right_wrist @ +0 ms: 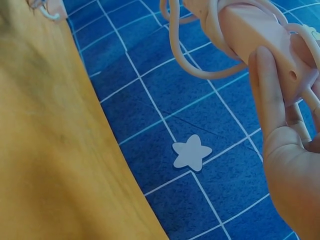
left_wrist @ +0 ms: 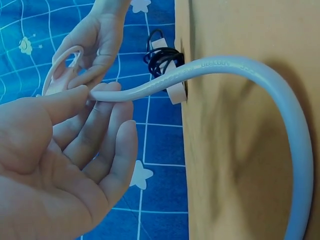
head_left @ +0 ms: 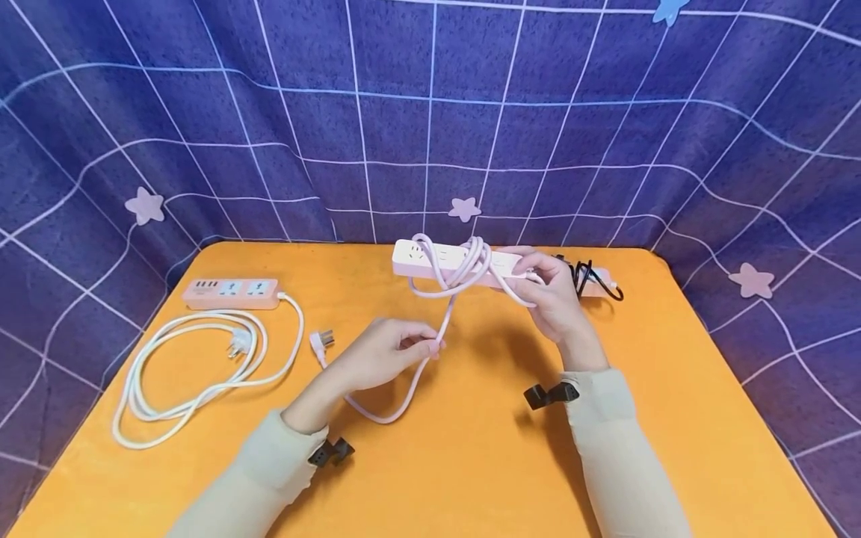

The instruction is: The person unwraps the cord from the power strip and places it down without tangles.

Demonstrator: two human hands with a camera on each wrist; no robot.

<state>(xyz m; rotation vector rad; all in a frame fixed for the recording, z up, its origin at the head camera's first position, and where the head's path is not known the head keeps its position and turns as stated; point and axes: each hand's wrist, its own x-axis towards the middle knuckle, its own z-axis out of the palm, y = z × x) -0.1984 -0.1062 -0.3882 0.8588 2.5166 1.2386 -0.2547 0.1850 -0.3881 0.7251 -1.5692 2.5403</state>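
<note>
A pale pink power strip (head_left: 420,258) is held above the table's far part, its own cord looped around its middle. My right hand (head_left: 548,291) grips the strip's right end, where the cord comes out; the right wrist view shows fingers along the strip's (right_wrist: 250,30) side. My left hand (head_left: 393,351) pinches the cord (left_wrist: 165,80) between thumb and fingertips below the strip. From that pinch the cord sags in a curve and runs under the left wrist to its plug (head_left: 321,342), which lies left of the hand.
On the left lies another pink power strip (head_left: 232,294) with a coiled white cord (head_left: 195,403) and its plug (head_left: 240,342). Behind my right hand sits a pink strip (head_left: 595,282) with a bundled black cord (head_left: 584,275). A blue grid curtain (head_left: 403,127) borders the orange table (head_left: 471,463).
</note>
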